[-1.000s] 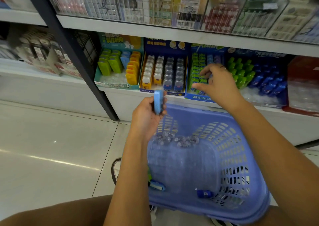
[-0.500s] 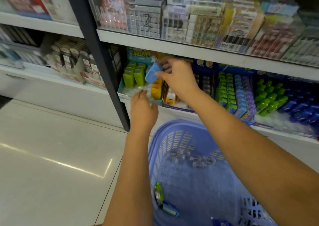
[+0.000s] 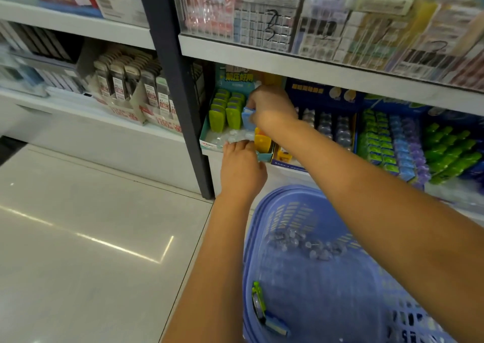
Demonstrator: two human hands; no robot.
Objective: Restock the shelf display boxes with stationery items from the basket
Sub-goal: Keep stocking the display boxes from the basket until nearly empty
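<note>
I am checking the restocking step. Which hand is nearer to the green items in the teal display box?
Right. The right hand holds a blue item beside the green items; the left hand is lower, at the teal display box's front edge.

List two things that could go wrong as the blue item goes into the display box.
The blue item, pinched in the right hand, may knock the upright green items beside it.
The teal display box sits at the shelf edge; the left hand on its front rim might tip or drag it.
</note>
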